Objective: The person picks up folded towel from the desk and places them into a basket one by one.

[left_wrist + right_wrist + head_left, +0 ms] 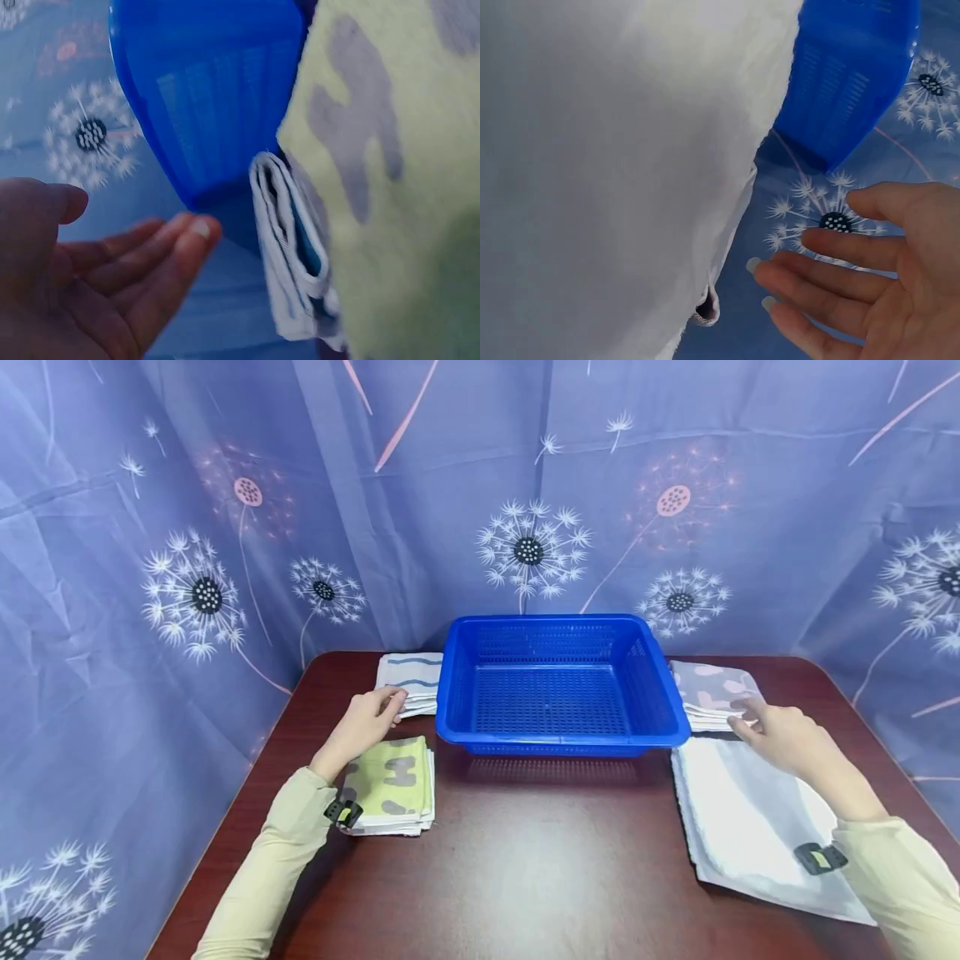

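above the table (pixel 540 852), left fingers (pixel 180 262) and right fingers (pixel 832 281) hang loosely open, empty, near towels (pixel 408 670).

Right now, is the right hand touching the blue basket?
Apart: the head view shows grey-and-pink cloth between the right hand and the blue basket.

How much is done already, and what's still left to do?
Done: the striped cloth, pink-and-gray cloth and green cloth look folded.
In hand: nothing is gripped; the left hand is by the striped cloth, the right hand by the pink-and-gray one.
Still to do: no cloth is in the basket, so maybe putting them in.
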`<state>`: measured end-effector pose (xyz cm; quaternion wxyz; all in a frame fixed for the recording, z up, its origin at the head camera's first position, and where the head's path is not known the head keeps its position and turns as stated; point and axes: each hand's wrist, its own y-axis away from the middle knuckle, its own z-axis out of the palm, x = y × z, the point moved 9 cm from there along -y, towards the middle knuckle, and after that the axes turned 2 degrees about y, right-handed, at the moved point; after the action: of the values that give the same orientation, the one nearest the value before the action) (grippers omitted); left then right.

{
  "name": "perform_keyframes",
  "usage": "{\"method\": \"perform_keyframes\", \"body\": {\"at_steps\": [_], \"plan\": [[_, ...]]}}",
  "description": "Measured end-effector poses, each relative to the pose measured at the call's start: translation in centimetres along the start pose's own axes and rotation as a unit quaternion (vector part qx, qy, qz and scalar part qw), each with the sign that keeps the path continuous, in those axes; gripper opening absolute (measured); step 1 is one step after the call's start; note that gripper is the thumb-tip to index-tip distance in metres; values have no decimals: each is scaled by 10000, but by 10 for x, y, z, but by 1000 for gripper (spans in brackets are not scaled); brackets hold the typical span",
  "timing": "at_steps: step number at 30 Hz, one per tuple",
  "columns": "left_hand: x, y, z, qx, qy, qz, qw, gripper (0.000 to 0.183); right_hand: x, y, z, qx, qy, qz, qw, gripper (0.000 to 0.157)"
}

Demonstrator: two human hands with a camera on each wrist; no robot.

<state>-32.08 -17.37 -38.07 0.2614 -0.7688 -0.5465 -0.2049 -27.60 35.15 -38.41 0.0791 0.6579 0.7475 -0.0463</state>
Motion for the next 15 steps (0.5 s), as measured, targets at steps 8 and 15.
{"method": "perform_keyframes", "body": {"at_steps": [8,15], "plan": [[16,5,16,-294,-19,-523,9982,47,-2,12,-2,90,-37,144,9998,47],[21,5,39,-504,622,-599,9950,48,6,22,4,-49,-200,347,9992,50]]}}
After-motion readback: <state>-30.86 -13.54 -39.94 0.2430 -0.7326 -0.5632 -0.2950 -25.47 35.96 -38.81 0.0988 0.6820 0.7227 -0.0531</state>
